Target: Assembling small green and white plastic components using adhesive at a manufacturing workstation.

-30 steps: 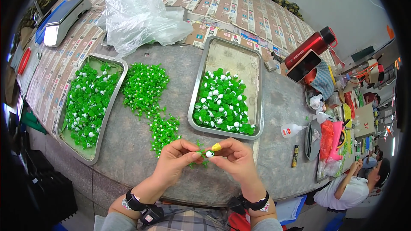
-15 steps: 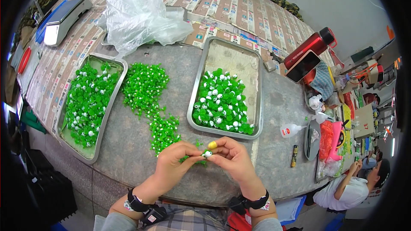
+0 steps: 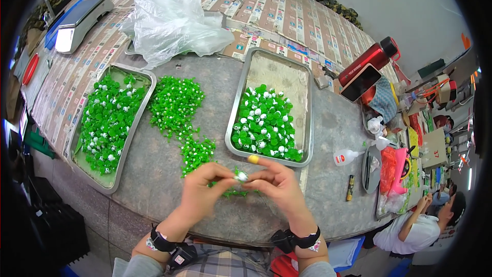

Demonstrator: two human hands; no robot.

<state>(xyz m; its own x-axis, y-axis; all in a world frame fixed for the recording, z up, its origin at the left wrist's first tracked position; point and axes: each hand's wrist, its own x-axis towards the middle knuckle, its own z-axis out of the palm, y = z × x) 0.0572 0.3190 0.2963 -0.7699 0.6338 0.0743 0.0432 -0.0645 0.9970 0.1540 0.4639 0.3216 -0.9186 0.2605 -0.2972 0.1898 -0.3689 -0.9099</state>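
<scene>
Over the near edge of the table, a small white bead-like piece (image 3: 241, 176) sits between my hands, blurred by motion. The fingertips of my left hand (image 3: 201, 191) pinch it. My right hand (image 3: 281, 190) meets it from the other side, thumb and fingers closed; what they grip is too small to make out. Its index finger is lifted and wears a yellow finger cot (image 3: 253, 159). Behind my hands lies a loose pile of small green pieces (image 3: 177, 103). A metal tray (image 3: 310, 123) holds round green pieces with white beads (image 3: 264, 123).
A second metal tray (image 3: 134, 125) at left holds similar green-and-white pieces. Further back are a plastic bag (image 3: 171, 20) and a scale (image 3: 82, 23). At right stand a red flask (image 3: 366, 61), a phone (image 3: 361, 83), a white squeeze bottle (image 3: 346, 157) and a small dark tube (image 3: 350, 188). Another person (image 3: 410, 231) sits beyond.
The white piece has shifted slightly left and up between my fingers. My right index finger has lifted away from it, and both hands have moved a little.
</scene>
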